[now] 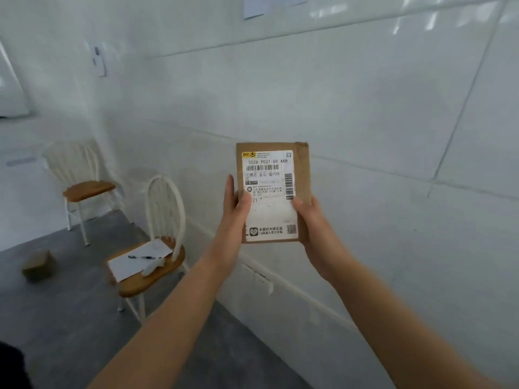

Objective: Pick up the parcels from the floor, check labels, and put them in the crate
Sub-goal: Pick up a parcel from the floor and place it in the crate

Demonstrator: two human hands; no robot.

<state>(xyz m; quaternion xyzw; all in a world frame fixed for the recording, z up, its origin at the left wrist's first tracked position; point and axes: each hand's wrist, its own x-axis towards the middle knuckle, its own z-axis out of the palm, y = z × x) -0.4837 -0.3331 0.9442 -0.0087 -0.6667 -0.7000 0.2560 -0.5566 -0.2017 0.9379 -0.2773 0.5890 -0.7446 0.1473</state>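
I hold a flat brown cardboard parcel (302,175) upright in front of me, its white shipping label with barcodes facing the camera. My left hand (234,209) grips its left edge, thumb on the label and fingers behind. My right hand (311,220) grips the lower right edge, thumb on the front. A second small brown parcel (38,265) lies on the grey floor at the left. No crate is in view.
A white tiled wall (365,108) stands close behind the parcel. A wooden-seated white chair (157,265) below left carries paper sheets and a pen. Another such chair (84,186) stands farther back by the wall. The grey floor (70,318) stretches left.
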